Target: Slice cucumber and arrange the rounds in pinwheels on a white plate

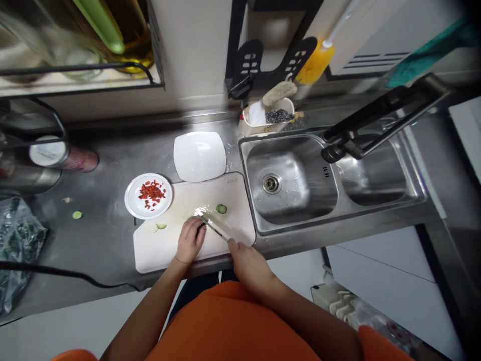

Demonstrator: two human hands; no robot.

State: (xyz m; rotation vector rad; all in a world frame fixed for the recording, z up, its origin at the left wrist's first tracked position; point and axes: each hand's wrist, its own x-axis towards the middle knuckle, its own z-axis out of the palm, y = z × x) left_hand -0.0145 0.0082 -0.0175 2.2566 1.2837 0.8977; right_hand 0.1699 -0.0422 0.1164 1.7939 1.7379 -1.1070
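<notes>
My right hand (251,265) grips the handle of a knife (216,229), its blade slanting up and left over the white cutting board (161,253). At the blade's tip end, my left hand (191,238) has its fingers curled down on a dark green piece of cucumber (202,226), mostly hidden by the fingers. Beyond the blade lie some cucumber slices (221,208), overlapping on the wet board. Light green scraps (161,226) rest on the board left of my left hand.
A white plate (130,198) of red goji berries (152,193) overlaps the board's left corner. An empty square white dish (200,155) sits behind. To the right are the steel sink (293,220) and black faucet (379,113). A plastic bag (18,240) of greens lies far left.
</notes>
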